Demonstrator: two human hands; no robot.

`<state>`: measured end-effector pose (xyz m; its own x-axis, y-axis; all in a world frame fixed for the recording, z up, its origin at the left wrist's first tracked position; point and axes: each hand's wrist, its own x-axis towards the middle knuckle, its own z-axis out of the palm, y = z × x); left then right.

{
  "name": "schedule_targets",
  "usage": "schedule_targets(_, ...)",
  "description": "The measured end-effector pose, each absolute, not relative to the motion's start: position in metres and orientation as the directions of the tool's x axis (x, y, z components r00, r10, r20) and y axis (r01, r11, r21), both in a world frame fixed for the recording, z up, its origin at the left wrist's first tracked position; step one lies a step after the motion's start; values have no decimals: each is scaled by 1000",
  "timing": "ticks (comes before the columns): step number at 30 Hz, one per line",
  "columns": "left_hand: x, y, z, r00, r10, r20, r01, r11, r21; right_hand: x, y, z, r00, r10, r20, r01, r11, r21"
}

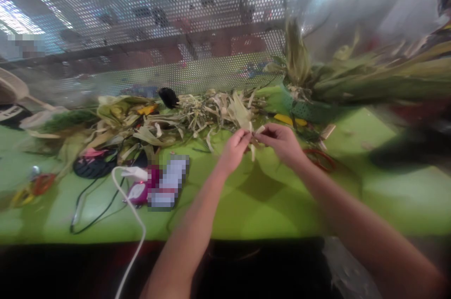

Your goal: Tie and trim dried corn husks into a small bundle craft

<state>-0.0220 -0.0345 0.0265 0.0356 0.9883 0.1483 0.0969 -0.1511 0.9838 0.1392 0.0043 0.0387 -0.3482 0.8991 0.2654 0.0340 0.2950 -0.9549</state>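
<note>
Both hands meet above the green table (268, 214), fingertips close together on pale strips of dried corn husk (252, 151). My left hand (235, 149) pinches the husk from the left, thumb against the fingers. From the right, my right hand (280, 141) grips a short end of husk between thumb and forefinger. One strip hangs down below the fingers and another end sticks up. A broader husk leaf (240, 112) rises just behind the hands; whether it joins the held strips I cannot tell.
Loose husks (197, 116) heap along the perforated metal screen (211, 31). A green basket (313, 109) holds long husks at right, near orange-handled scissors (320, 159). Left are a blurred-out phone (169, 184), a magenta plug adapter (141, 191), its white cable (141, 224) and more scissors (35, 186).
</note>
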Motion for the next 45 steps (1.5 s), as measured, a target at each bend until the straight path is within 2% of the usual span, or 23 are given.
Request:
schedule_targets(4,-20,-35,23,23,989,144,119,-146,982,140,3,39,-262,907,330,103,366,-925)
schedule_targets(9,-18,-39,27,59,985,161,150,-168,974,142,5,36,-161,939,305,107,324,-940)
schedule_targets(13,-19,-41,30,107,979,171,201,-189,961,145,7,37,-168,949,266,89,283,-955)
schedule_targets(21,-18,-35,27,154,958,241,299,-277,913,149,15,39,-362,889,280,20,307,-951)
schedule_targets(25,-15,-34,22,189,961,199,287,-248,925,147,14,37,-324,897,301,40,331,-943)
schedule_targets(33,-10,-39,26,201,955,218,300,-272,914,146,15,32,-169,912,374,97,393,-914)
schedule_targets(38,-9,-39,24,140,979,149,192,-174,966,148,14,38,-215,935,283,76,305,-949)
schedule_targets(42,-11,-35,20,47,993,107,-11,-107,994,147,16,40,-265,938,222,-41,219,-975)
schedule_targets(45,-13,-33,18,0,997,71,-137,-71,988,144,17,35,-307,934,185,-56,176,-983)
